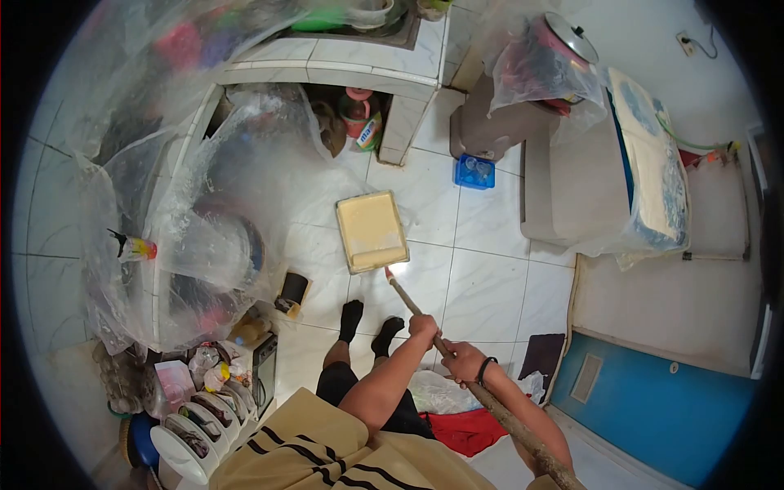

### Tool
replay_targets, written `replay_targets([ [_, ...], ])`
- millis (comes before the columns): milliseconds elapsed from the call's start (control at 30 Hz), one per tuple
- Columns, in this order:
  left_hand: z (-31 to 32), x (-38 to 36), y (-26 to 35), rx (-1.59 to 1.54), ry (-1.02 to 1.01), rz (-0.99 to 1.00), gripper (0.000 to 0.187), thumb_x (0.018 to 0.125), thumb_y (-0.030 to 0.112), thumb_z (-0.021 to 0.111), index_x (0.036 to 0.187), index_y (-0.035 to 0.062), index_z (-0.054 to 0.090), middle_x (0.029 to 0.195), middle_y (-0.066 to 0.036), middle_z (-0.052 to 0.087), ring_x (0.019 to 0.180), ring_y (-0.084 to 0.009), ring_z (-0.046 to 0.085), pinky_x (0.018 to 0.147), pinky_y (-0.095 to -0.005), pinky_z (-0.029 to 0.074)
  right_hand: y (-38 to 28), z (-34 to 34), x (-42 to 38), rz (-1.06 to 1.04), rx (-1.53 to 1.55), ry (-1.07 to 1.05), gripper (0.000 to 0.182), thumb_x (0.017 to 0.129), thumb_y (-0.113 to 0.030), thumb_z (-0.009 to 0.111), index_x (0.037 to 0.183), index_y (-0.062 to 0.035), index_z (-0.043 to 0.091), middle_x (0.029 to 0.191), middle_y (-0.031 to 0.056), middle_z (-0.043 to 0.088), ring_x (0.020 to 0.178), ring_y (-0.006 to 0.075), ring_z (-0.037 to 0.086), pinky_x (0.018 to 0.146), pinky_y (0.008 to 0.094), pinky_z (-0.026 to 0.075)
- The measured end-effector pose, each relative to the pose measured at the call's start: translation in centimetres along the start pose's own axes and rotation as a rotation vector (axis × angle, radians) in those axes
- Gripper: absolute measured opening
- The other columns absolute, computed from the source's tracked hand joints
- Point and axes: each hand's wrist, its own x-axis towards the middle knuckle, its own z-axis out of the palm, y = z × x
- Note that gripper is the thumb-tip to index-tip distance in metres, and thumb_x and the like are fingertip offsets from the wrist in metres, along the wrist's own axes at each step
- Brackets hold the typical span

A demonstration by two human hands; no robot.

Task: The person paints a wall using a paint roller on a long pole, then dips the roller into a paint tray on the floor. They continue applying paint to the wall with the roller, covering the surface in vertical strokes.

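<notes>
Both my hands are wrapped round a long wooden pole (415, 309) that slopes from the lower right toward the floor tray. My left hand (423, 328) grips it further forward. Just behind, my right hand (464, 363), with a dark band at the wrist, closes on the same pole. At the pole's far end a paint roller (379, 257), coated in cream paint, lies at the near edge of a paint tray (367, 219). Cream paint covers the inside of the tray, which rests on the white tiles.
Clear plastic sheeting (245, 155) drapes the counter at left. A blue plastic box (474, 171) stands on the floor near a covered grey appliance (576, 180). A dark can-like object (292, 286) is left of my feet. A red cloth (467, 430) lies behind me by a blue door (637, 396).
</notes>
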Motion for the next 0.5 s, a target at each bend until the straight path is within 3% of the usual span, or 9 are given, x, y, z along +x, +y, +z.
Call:
replay_targets([
  [33,0.0,0.5,-0.1,-0.001,0.023,-0.02,0.018,0.084,0.008,0.044,0.075,-0.0039,0.054,0.058,-0.015,0.056,0.047,-0.026,0.058,0.042,-0.0376,0.047,0.5,0.3,1.1,0.039,0.013,-0.024,0.049,0.085,-0.014,0.048,0.133,-0.0115,0.04,0.061,0.0073,0.054,0.042,0.0142,0.051,0.037,0.0295,0.047],
  [100,-0.4,1.5,-0.6,0.003,0.073,-0.066,0.018,0.083,0.007,0.045,0.073,-0.0039,0.055,0.058,-0.016,0.057,0.047,-0.026,0.059,0.042,-0.0376,0.048,0.7,1.0,2.7,0.036,-0.098,0.008,0.042,0.083,-0.011,0.046,0.125,-0.0105,0.045,0.06,0.0084,0.054,0.043,0.0166,0.054,0.037,0.0314,0.047],
  [267,-0.7,8.1,-1.3,0.008,-0.065,-0.048,0.018,0.083,0.008,0.045,0.072,-0.0037,0.054,0.057,-0.015,0.056,0.045,-0.0263,0.056,0.04,-0.0398,0.043,0.9,1.2,6.0,-0.004,-0.116,0.064,0.034,0.082,-0.009,0.045,0.115,-0.008,0.048,0.058,0.0104,0.054,0.042,0.0195,0.055,0.038,0.0337,0.049],
  [367,-0.9,6.7,1.2,0.2,-0.107,0.029,0.019,0.082,0.009,0.045,0.074,-0.0041,0.056,0.058,-0.016,0.058,0.048,-0.0275,0.059,0.043,-0.0398,0.046,0.6,0.7,6.4,-0.032,-0.074,0.08,0.032,0.083,-0.011,0.048,0.115,-0.005,0.05,0.058,0.0082,0.053,0.042,0.0169,0.054,0.037,0.033,0.048],
  [500,-0.4,5.1,2.2,0.117,-0.052,0.074,0.02,0.084,0.002,0.039,0.069,0.0019,0.053,0.06,-0.015,0.056,0.05,-0.025,0.056,0.043,-0.0369,0.044,-0.7,0.0,3.1,-0.044,0.03,0.094,0.036,0.084,-0.013,0.05,0.119,-0.0043,0.05,0.057,0.0068,0.052,0.041,0.0149,0.053,0.037,0.0309,0.046],
])
